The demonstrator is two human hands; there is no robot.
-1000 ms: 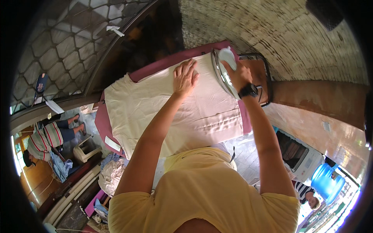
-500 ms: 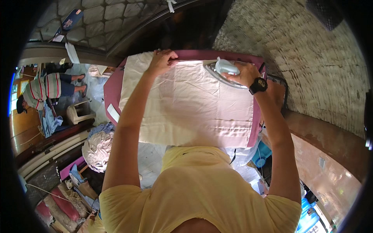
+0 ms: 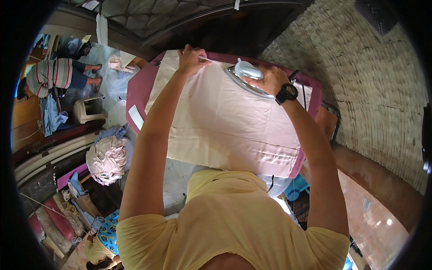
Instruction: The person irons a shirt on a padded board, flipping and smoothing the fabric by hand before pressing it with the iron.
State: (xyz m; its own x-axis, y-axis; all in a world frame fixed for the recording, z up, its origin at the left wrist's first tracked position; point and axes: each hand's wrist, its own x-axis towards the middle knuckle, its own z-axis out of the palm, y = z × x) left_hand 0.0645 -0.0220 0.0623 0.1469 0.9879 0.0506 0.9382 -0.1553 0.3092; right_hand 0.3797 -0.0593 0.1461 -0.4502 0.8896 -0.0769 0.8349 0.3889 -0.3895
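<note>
A pale cream-pink cloth (image 3: 225,112) lies spread over a maroon ironing board (image 3: 136,92). My right hand (image 3: 269,82) is closed round the handle of a clothes iron (image 3: 246,71) with a light blue-grey body and a shiny metal soleplate. The iron rests on the cloth near its far edge, its tip pointing left. At the cloth's far left, my left hand (image 3: 192,59) has its fingers pinched on the far edge, which looks slightly raised there. Faint creases run across the cloth, and a seam band crosses its near part.
A heap of pale clothes (image 3: 107,159) stands left of the board. Farther left are a cream plastic stool (image 3: 85,110) and a person in a striped shirt (image 3: 54,74). Another person in patterned blue (image 3: 108,231) is at lower left. A rough wall (image 3: 355,85) rises at right.
The iron and my right hand have moved a little left along the cloth, closer to my left hand. The cloth looks smoother beneath. My view has tilted, and a second person shows at lower left.
</note>
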